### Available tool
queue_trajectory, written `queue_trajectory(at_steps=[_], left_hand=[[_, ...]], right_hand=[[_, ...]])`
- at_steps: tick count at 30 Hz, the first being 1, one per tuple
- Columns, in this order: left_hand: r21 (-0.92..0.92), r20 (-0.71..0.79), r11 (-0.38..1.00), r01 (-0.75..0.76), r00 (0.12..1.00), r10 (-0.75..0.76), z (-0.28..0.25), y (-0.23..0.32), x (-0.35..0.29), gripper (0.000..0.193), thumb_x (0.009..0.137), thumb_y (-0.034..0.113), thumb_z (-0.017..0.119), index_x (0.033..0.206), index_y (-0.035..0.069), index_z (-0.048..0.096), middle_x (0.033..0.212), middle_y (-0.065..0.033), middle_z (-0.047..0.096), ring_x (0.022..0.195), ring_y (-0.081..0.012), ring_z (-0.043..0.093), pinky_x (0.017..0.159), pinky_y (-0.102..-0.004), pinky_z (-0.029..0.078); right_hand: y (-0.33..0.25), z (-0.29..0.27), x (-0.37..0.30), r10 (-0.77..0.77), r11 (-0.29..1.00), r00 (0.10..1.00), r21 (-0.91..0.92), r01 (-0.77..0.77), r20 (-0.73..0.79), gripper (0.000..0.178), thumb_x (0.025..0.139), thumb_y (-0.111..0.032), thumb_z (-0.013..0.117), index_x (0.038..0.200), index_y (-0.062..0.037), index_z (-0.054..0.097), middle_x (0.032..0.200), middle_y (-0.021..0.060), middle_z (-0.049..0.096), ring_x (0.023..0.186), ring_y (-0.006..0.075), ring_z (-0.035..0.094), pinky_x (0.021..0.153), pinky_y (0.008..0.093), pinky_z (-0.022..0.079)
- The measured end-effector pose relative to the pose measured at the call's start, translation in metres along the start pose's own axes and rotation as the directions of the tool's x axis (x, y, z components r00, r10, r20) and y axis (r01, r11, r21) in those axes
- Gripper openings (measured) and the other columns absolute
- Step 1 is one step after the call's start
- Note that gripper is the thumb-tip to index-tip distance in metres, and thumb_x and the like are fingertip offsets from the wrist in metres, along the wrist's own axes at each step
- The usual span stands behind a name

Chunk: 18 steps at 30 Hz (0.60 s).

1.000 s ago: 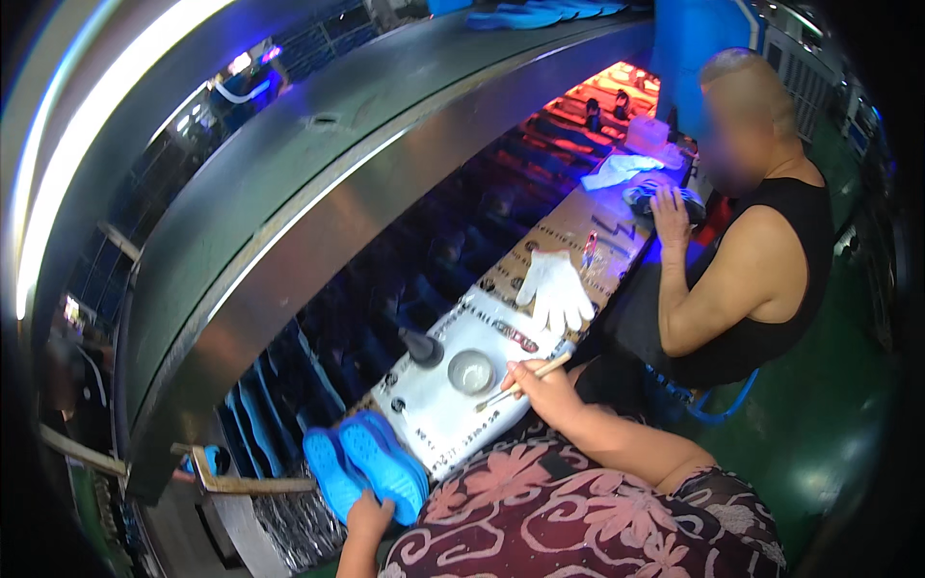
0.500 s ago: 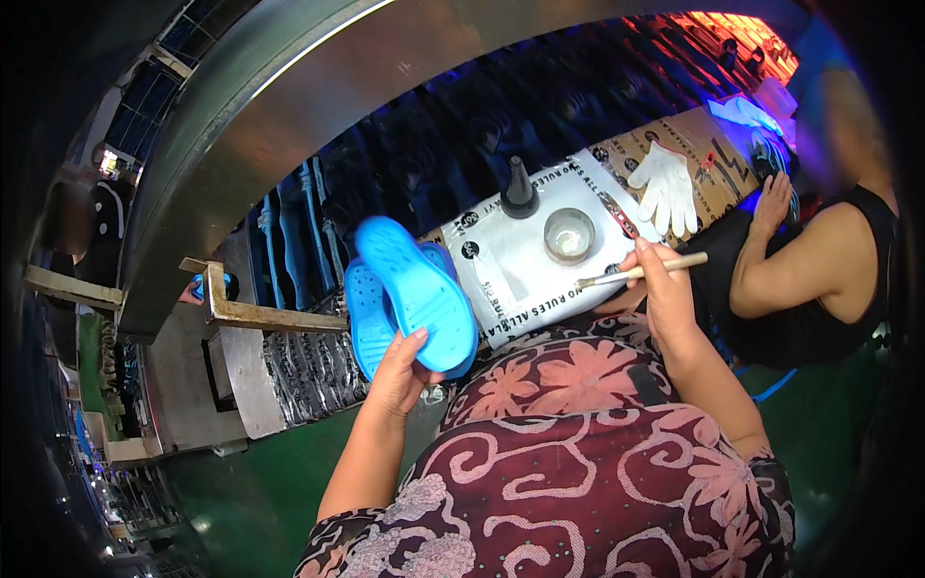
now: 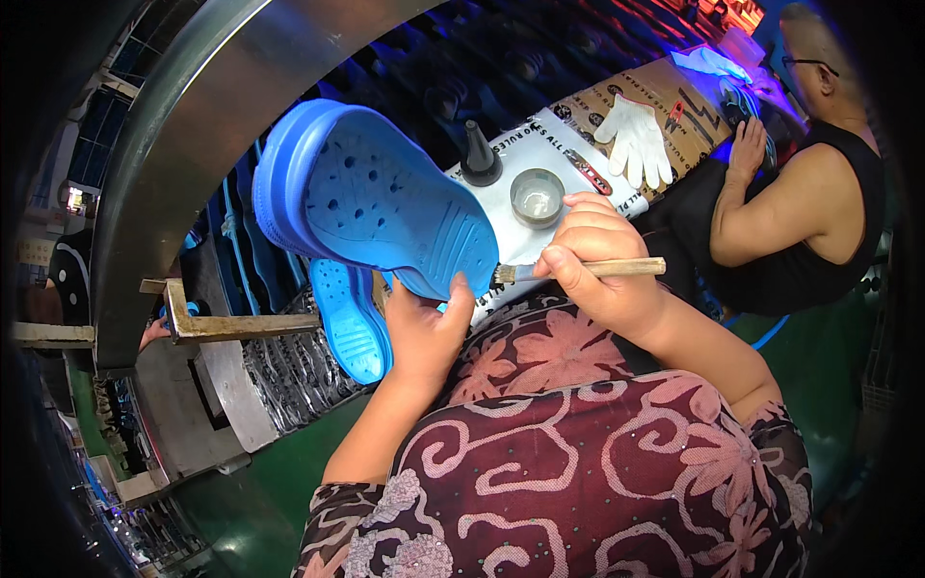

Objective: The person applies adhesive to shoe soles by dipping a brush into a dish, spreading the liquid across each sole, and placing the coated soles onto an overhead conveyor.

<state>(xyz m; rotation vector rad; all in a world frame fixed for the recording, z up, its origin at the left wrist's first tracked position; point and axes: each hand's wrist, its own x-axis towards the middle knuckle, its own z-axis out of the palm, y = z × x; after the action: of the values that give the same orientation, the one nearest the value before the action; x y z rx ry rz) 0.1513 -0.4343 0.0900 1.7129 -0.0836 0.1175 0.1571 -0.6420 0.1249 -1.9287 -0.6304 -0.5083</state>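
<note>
In my left hand [image 3: 426, 332] is a large blue shoe sole [image 3: 381, 207] with small holes and ridges, gripped at its near end with the thumb on top. It is raised and its perforated face shows. My right hand [image 3: 602, 260] is closed around the wooden handle of a flat paintbrush [image 3: 631, 267]. The brush's bristles touch or nearly touch the rim of the sole beside my left thumb; contact is hard to judge. Below the raised sole, more blue soles [image 3: 349, 323] lie at the table edge. A small round metal cup [image 3: 538, 197] with pale contents stands just beyond my right hand.
A dark cone-shaped bottle [image 3: 479, 159] stands left of the cup. Farther right lie a red-and-dark slim tool [image 3: 590, 171] and a white glove [image 3: 636, 140] on cardboard. A rusty metal bracket [image 3: 241, 326] juts in at left. A co-worker [image 3: 800, 202] sits at right.
The blue sole in my left hand has come up closer and turned to show its perforated face. My right hand has brought the brush left to the sole's edge.
</note>
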Motion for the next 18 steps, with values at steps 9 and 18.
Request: queue_trajectory(at_steps=[9, 18], left_hand=[[0.089, -0.035, 0.980, -0.177, 0.983, 0.181, 0.001, -0.008, 0.001, 0.031, 0.075, 0.003, 0.063, 0.103, -0.005, 0.052, 0.089, -0.0126, 0.064, 0.080, -0.0189, 0.062, 0.075, -0.0303, 0.048], [0.136, -0.036, 0.970, -0.204, 0.977, 0.210, 0.005, -0.003, 0.000, 0.023, 0.072, 0.002, 0.064, 0.093, -0.005, 0.057, 0.082, -0.0140, 0.065, 0.072, -0.0221, 0.063, 0.068, -0.0313, 0.049]], right_hand=[[0.005, 0.000, -0.004, 0.009, 0.988, 0.999, -0.153, -0.004, 0.037, 0.023, 0.083, -0.017, 0.060, 0.062, -0.0073, 0.062, 0.060, 0.0044, 0.056, 0.060, 0.0228, 0.053, 0.081, 0.0364, 0.040], [0.006, 0.006, -0.002, -0.004, 0.994, 0.999, -0.112, 0.009, 0.043, 0.019, 0.082, -0.015, 0.060, 0.065, -0.0070, 0.062, 0.060, 0.0042, 0.055, 0.062, 0.0217, 0.053, 0.085, 0.0382, 0.040]])
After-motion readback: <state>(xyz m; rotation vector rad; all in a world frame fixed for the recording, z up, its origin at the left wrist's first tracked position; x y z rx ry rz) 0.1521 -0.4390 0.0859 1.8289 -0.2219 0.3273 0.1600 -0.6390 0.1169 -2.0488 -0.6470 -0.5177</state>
